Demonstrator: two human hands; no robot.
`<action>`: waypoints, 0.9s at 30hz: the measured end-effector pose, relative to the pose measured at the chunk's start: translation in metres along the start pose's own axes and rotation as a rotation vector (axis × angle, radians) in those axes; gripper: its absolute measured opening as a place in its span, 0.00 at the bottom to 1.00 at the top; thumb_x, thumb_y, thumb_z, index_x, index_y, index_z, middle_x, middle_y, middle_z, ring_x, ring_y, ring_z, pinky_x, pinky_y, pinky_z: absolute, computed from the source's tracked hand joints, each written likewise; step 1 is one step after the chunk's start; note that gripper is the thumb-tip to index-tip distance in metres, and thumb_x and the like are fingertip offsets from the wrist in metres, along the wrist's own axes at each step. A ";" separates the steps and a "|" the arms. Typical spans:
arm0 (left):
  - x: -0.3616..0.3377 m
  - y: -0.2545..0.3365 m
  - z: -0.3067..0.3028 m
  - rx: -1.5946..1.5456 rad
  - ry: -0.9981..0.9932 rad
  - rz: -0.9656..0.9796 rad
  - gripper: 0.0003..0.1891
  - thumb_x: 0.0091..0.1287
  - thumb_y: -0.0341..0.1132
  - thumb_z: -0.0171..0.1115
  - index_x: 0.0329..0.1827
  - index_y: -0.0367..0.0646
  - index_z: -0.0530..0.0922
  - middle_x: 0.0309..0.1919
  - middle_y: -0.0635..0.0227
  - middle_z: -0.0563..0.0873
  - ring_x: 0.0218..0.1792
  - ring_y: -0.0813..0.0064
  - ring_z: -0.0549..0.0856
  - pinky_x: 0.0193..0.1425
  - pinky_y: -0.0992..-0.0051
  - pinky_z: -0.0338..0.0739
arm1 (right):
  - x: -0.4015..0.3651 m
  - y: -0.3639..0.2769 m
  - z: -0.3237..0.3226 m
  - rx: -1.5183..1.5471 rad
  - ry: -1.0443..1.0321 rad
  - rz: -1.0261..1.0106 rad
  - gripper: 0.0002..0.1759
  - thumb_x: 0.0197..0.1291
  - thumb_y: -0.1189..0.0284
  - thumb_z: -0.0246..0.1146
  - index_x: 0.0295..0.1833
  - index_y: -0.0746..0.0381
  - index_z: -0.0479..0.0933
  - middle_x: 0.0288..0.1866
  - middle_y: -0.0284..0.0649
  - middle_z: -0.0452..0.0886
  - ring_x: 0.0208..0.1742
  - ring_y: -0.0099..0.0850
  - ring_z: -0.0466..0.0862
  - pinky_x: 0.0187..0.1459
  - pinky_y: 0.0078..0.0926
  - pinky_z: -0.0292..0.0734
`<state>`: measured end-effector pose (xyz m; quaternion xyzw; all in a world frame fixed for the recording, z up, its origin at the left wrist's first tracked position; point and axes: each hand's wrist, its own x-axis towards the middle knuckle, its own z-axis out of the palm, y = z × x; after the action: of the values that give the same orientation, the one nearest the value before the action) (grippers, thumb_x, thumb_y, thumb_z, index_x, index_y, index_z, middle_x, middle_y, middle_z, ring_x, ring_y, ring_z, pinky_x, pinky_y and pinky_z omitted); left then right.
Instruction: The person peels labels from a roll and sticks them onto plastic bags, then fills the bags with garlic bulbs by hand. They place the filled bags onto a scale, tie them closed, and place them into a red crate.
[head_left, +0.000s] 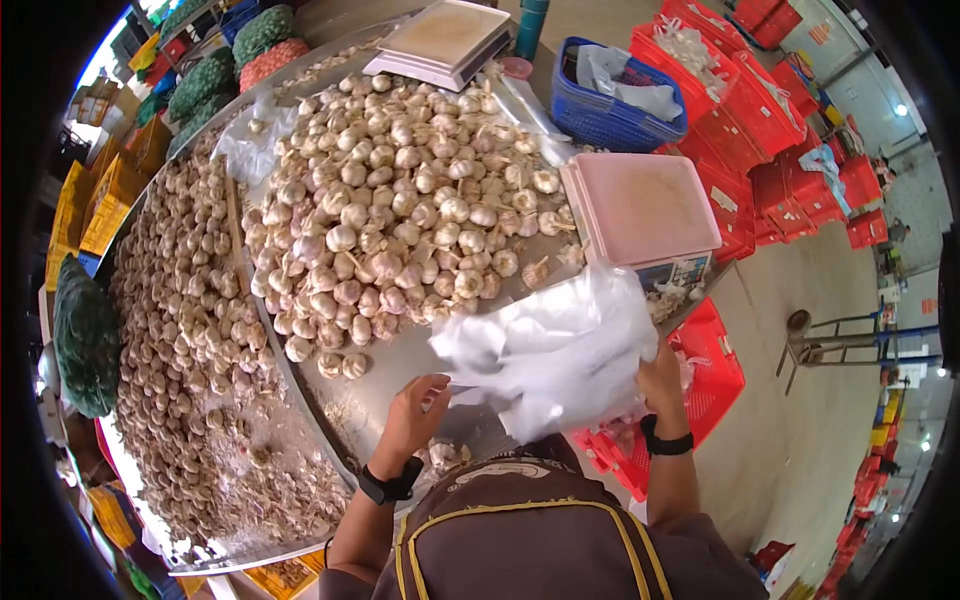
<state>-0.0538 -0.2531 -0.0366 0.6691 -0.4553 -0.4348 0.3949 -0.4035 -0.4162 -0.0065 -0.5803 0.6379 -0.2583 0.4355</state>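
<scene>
A translucent white plastic bag (550, 345) is spread out above the metal table's front edge. My right hand (660, 380) is closed on the bag's right side. At the bag's lower left corner, my left hand (415, 408) has its fingers curled, with thumb and fingertips near the plastic; whether it grips the bag is not clear. Beyond the bag lies a large heap of garlic bulbs (400, 200). A scale with a pink tray (645, 208) stands just past the bag's upper right.
A second scale (445, 40) stands at the far edge, near a blue basket (620, 105). Smaller garlic (180, 300) fills the left section behind a metal divider. Red crates (725, 140) are stacked at the right; a red basket (715, 375) sits beside my right hand.
</scene>
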 end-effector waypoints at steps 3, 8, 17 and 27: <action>-0.016 -0.015 -0.018 0.143 -0.030 -0.007 0.13 0.61 0.30 0.62 0.49 0.38 0.79 0.42 0.54 0.83 0.40 0.58 0.85 0.43 0.67 0.79 | -0.005 0.017 -0.002 -0.586 0.086 -0.183 0.34 0.49 0.69 0.68 0.64 0.59 0.66 0.56 0.50 0.75 0.58 0.49 0.75 0.54 0.43 0.73; -0.036 -0.024 -0.041 0.366 -0.034 -0.011 0.16 0.59 0.30 0.63 0.51 0.40 0.77 0.44 0.52 0.81 0.44 0.49 0.81 0.47 0.62 0.77 | 0.000 0.027 0.010 -0.853 0.139 -0.238 0.33 0.48 0.73 0.68 0.62 0.57 0.68 0.62 0.45 0.70 0.61 0.46 0.73 0.55 0.39 0.74; -0.053 -0.029 -0.053 0.440 0.057 0.024 0.15 0.61 0.29 0.62 0.51 0.39 0.75 0.47 0.53 0.79 0.46 0.48 0.80 0.47 0.61 0.76 | 0.010 0.024 0.015 -0.708 0.396 -0.421 0.12 0.50 0.74 0.67 0.41 0.61 0.77 0.46 0.39 0.78 0.48 0.43 0.79 0.46 0.38 0.75; -0.020 0.010 -0.018 -0.121 -0.161 -0.164 0.16 0.65 0.36 0.64 0.52 0.35 0.77 0.43 0.59 0.84 0.45 0.71 0.83 0.46 0.72 0.79 | -0.013 0.006 0.056 0.307 -0.231 0.010 0.12 0.65 0.64 0.61 0.43 0.62 0.76 0.28 0.29 0.76 0.24 0.16 0.73 0.24 0.17 0.69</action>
<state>-0.0440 -0.2341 -0.0173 0.6419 -0.4022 -0.5444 0.3602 -0.3599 -0.3924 -0.0354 -0.5295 0.5395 -0.2821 0.5908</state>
